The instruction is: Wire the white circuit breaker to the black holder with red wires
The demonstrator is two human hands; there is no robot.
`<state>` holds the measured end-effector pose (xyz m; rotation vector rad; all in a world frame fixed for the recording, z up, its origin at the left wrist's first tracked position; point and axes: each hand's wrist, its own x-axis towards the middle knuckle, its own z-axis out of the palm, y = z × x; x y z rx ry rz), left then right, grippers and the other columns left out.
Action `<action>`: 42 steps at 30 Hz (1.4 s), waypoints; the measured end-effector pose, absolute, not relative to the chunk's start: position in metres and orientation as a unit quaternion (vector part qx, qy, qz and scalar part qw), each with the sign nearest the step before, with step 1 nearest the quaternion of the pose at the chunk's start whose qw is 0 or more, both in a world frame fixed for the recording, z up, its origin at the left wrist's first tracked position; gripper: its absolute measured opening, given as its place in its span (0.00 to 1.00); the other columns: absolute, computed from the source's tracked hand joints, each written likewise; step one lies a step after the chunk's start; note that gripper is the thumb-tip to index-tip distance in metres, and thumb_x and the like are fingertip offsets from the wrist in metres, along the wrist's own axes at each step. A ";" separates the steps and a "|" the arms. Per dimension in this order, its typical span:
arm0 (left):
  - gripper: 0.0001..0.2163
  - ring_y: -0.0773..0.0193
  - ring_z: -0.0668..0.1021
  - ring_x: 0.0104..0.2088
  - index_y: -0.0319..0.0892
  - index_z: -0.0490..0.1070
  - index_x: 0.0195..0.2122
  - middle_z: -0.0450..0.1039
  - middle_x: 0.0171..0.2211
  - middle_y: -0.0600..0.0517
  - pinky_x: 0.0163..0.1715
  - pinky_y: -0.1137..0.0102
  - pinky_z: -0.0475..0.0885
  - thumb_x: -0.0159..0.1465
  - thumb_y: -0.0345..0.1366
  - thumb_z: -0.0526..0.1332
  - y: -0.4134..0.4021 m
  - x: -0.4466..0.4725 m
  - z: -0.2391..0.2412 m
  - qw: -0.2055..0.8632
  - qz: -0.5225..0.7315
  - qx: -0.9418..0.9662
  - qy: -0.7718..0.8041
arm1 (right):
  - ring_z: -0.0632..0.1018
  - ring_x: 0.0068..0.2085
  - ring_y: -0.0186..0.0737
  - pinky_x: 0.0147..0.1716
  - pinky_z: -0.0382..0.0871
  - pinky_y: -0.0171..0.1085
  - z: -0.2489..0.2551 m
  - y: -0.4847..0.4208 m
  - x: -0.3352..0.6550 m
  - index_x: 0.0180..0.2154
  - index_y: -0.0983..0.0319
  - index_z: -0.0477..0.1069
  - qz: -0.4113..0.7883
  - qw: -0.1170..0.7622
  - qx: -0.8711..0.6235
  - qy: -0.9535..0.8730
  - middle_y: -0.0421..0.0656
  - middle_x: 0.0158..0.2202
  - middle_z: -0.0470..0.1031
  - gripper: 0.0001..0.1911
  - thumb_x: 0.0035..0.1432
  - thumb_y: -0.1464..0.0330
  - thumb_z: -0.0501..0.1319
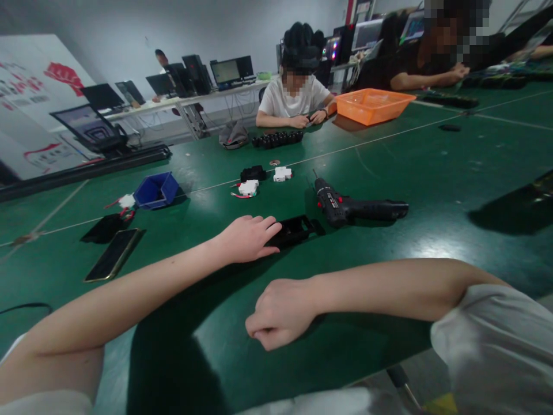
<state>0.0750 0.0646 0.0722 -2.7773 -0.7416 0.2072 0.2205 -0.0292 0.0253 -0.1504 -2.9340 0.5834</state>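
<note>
My left hand (250, 239) rests at the left end of a black plastic housing (302, 228) with openings in it, which lies on the green table. The fingers lie over its end and the thumb is at the near side, so part of the housing is hidden. Closer to me, my right hand (280, 314) is curled into a fist just above the tabletop. Whatever may be inside that fist is hidden. Beyond the housing, a black cordless drill (345, 204) lies on its side, its bit pointing away from me.
Past my left hand are white connector pieces (249, 188) and a small black part (253, 173). A blue bin (156, 190) and a phone (113, 255) are on the left. An orange basket (371, 106) stands across the table, where other people (298, 98) sit.
</note>
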 end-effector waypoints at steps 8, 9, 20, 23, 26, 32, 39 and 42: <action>0.22 0.56 0.80 0.33 0.40 0.64 0.57 0.72 0.48 0.41 0.25 0.68 0.65 0.73 0.52 0.50 0.059 0.083 0.061 0.163 0.104 -0.929 -0.316 | 0.75 0.28 0.37 0.22 0.50 0.36 0.026 -0.028 0.221 0.38 0.59 0.74 0.210 0.059 -0.049 -0.975 0.39 0.30 0.81 0.07 0.66 0.67 0.57; 0.23 0.56 0.81 0.32 0.40 0.64 0.57 0.72 0.47 0.41 0.24 0.68 0.65 0.73 0.53 0.50 0.059 0.083 0.061 0.162 0.106 -0.927 -0.323 | 0.75 0.28 0.37 0.22 0.50 0.36 0.026 -0.028 0.221 0.38 0.59 0.74 0.211 0.060 -0.048 -0.975 0.39 0.30 0.81 0.07 0.66 0.67 0.57; 0.22 0.53 0.82 0.33 0.42 0.65 0.56 0.73 0.45 0.41 0.26 0.68 0.68 0.73 0.53 0.51 0.045 0.087 0.061 0.147 0.125 -0.909 -0.369 | 0.75 0.28 0.36 0.22 0.52 0.36 0.027 -0.029 0.221 0.39 0.60 0.75 0.209 0.063 -0.047 -0.975 0.39 0.30 0.81 0.08 0.66 0.67 0.57; 0.22 0.54 0.82 0.34 0.42 0.66 0.57 0.73 0.45 0.42 0.26 0.68 0.68 0.73 0.52 0.50 0.045 0.084 0.061 0.158 0.124 -0.907 -0.369 | 0.75 0.29 0.36 0.22 0.52 0.36 0.028 -0.029 0.221 0.38 0.60 0.75 0.211 0.057 -0.047 -0.975 0.39 0.30 0.81 0.08 0.66 0.67 0.57; 0.21 0.53 0.82 0.36 0.41 0.66 0.57 0.73 0.45 0.41 0.27 0.68 0.68 0.73 0.51 0.50 0.046 0.081 0.062 0.178 0.124 -0.905 -0.366 | 0.75 0.29 0.36 0.22 0.53 0.35 0.029 -0.029 0.221 0.38 0.60 0.75 0.214 0.053 -0.050 -0.974 0.39 0.30 0.80 0.08 0.65 0.67 0.57; 0.21 0.52 0.81 0.35 0.44 0.63 0.62 0.73 0.45 0.41 0.27 0.68 0.68 0.74 0.50 0.49 0.040 0.074 0.060 0.187 0.120 -0.896 -0.385 | 0.74 0.28 0.36 0.22 0.52 0.35 0.025 -0.028 0.221 0.38 0.60 0.75 0.215 0.065 -0.044 -0.974 0.39 0.30 0.80 0.08 0.66 0.67 0.57; 0.22 0.53 0.82 0.36 0.46 0.60 0.65 0.72 0.48 0.40 0.27 0.68 0.68 0.74 0.47 0.49 0.038 0.068 0.053 0.184 0.111 -0.888 -0.406 | 0.74 0.28 0.36 0.22 0.52 0.36 0.024 -0.028 0.221 0.39 0.60 0.75 0.212 0.065 -0.044 -0.974 0.39 0.30 0.81 0.08 0.65 0.67 0.57; 0.23 0.53 0.82 0.35 0.45 0.61 0.65 0.72 0.47 0.40 0.28 0.68 0.69 0.74 0.49 0.50 0.040 0.069 0.050 0.180 0.102 -0.886 -0.415 | 0.75 0.28 0.36 0.23 0.53 0.36 0.024 -0.028 0.221 0.38 0.60 0.75 0.214 0.070 -0.044 -0.973 0.39 0.31 0.81 0.08 0.65 0.67 0.57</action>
